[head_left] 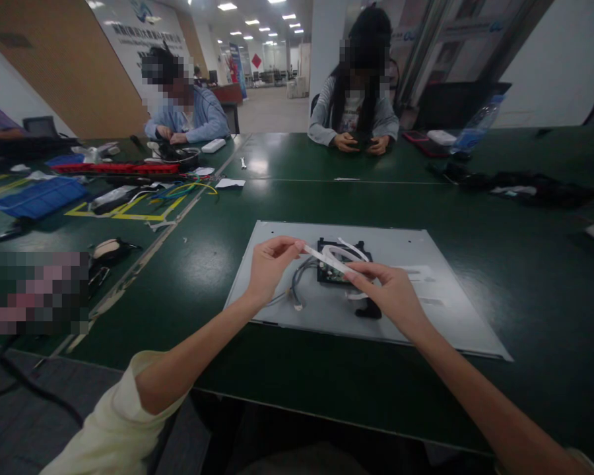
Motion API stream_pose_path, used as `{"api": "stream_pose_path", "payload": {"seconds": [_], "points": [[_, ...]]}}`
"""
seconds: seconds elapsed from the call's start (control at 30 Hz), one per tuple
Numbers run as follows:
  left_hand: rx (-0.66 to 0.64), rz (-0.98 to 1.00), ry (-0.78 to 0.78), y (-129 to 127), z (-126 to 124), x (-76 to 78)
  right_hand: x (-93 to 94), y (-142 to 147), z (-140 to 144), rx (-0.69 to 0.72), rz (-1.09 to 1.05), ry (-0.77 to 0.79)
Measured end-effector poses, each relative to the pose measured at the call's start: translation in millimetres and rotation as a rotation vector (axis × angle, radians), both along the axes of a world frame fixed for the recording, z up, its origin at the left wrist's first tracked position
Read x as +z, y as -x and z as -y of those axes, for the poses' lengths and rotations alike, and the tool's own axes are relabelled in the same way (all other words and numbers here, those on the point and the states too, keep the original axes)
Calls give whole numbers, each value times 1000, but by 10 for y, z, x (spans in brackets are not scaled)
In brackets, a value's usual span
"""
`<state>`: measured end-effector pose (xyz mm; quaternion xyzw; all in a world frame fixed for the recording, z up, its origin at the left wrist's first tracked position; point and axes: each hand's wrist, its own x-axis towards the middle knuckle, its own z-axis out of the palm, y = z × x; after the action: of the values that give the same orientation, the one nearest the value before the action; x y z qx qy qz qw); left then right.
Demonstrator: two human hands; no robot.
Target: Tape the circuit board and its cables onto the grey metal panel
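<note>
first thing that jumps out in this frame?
Both hands, left hand and right hand, pinch the ends of a white flat strip held between them at centre frame. Under it a grey panel lies flat on the green table, with a small black circuit board and grey wires on it.

Two people sit at the far side of a long green bench [525, 277], one in a blue top [198, 115] beside a white box [213, 146], the other in a grey top [349, 109] with both hands on a dark object. To the left lie a blue tray [39, 196], a red strip [116, 169], coloured wires [185, 190] and yellow tape lines [143, 214]. A water bottle [478, 125], a red phone [416, 136] and black gear [519, 185] sit far right.
</note>
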<state>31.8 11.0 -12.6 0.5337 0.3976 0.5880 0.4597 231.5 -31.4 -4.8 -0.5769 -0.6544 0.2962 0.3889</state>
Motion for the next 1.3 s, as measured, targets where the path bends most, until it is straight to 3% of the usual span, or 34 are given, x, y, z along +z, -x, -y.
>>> {"api": "stream_pose_path", "payload": {"seconds": [0.27,0.47,0.73,0.83,0.97,1.03,1.13,1.3], "points": [[3,38,-20,3,17,23,55,-37,7,-74,-53,15],[-84,67,112,6,20,49,91,-137,-23,-133,-110,84],[-182,38,171,23,26,54,78,-206,-80,-40,-235,92],[-145,-43,88,13,39,51,88,-208,-62,-69,-107,-46],[-26,-159,-45,-1,70,46,92,-199,-44,-136,280,-516],[4,-202,-77,-5,86,49,88,-203,-49,-175,380,-656],[-5,-239,-78,-10,102,55,77,-225,-69,-222,401,-690],[-54,-237,-51,-8,94,52,63,-275,-97,-237,292,-591]]}}
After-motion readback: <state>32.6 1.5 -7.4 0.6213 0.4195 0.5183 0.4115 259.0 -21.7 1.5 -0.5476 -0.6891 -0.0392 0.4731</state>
